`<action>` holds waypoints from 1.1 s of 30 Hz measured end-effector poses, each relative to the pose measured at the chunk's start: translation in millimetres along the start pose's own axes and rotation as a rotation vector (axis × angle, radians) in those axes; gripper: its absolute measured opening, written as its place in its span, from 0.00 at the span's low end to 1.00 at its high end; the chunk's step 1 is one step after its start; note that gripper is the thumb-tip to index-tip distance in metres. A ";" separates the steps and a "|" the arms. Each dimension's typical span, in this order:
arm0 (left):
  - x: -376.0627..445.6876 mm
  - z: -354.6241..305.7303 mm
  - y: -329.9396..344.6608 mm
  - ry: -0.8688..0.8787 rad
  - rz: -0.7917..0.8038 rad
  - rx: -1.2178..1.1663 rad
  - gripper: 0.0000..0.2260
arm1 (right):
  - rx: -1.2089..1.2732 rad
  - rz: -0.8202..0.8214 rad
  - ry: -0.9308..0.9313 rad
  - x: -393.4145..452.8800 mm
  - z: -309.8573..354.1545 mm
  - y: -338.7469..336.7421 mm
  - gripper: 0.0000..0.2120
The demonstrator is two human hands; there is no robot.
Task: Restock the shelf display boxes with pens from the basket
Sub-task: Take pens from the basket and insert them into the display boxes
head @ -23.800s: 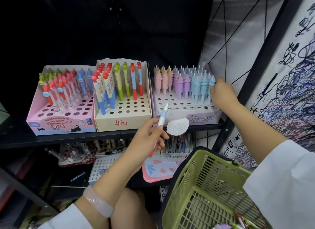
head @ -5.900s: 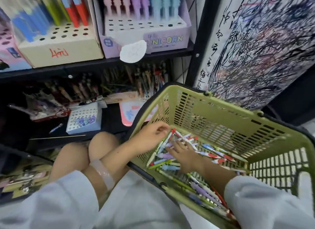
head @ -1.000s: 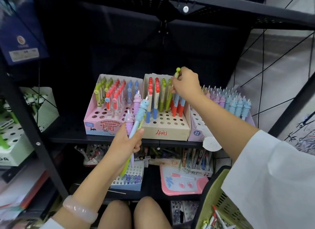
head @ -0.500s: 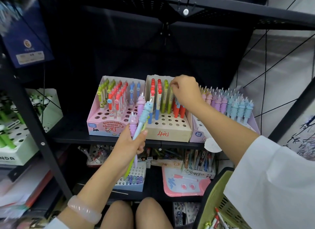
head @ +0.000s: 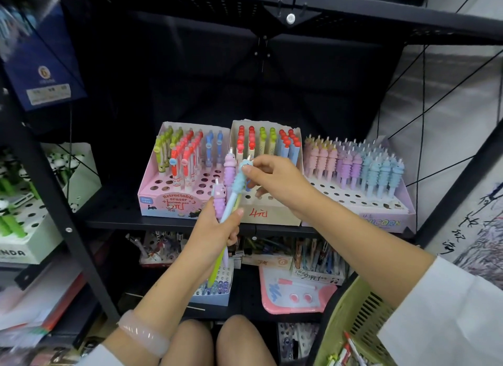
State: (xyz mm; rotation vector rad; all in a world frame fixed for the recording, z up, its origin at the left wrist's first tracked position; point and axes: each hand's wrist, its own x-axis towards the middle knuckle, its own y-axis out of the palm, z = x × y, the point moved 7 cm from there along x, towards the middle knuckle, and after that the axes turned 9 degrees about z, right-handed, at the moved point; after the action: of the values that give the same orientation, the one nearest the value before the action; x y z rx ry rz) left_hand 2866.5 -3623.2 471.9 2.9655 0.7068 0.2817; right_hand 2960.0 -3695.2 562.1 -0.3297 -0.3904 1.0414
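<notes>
Left hand [head: 217, 229] grips a small bunch of pens [head: 227, 202] upright, fingers and thumb curled round the barrels, in front of the beige display box [head: 268, 213] marked with a red price. Bunch comprises two purple unicorn-topped pens, a blue unicorn-topped pen [head: 239, 180] and a yellow-green barrel that reaches below the fist. Right hand [head: 275, 180] pinches the head of the blue pen between thumb and forefinger, directly in front of the beige box. Beige box holds red-, green- and blue-capped pens in its back rows; front holes stand vacant. Pink eraser-pen box [head: 174, 202] sits touching the beige box on its left; unicorn pen box [head: 381, 218], with pink, purple and blue pens, touches it on its right. Green basket [head: 351, 319] with more pens lies below and right of the beige box.
</notes>
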 end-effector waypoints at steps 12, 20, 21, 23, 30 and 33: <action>25.4 11.6 61.7 -0.034 0.188 0.023 0.04 | -0.236 -0.743 -0.065 -52.7 -20.0 -175.3 0.06; 39.4 20.5 106.5 -0.056 0.239 0.019 0.06 | -0.669 -0.761 0.083 -89.6 -50.2 -232.7 0.11; 39.6 21.1 109.2 -0.060 0.241 0.020 0.06 | -0.669 -0.750 0.097 -91.1 -54.4 -234.0 0.11; 39.9 22.7 112.9 -0.070 0.246 0.041 0.06 | -0.674 -0.734 0.116 -93.4 -61.3 -234.2 0.11; 36.5 23.2 112.2 -0.092 0.250 0.056 0.05 | -0.655 -0.642 0.176 -90.5 -78.6 -228.9 0.10; 34.7 21.7 111.4 -0.093 0.250 0.039 0.05 | -0.675 -0.500 0.279 -87.9 -98.6 -216.0 0.09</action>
State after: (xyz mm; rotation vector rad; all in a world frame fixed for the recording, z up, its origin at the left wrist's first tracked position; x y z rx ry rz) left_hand 2950.1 -3707.4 469.6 3.0796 0.3351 0.1447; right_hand 3131.5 -3881.3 556.9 -0.9183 -0.5317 0.3396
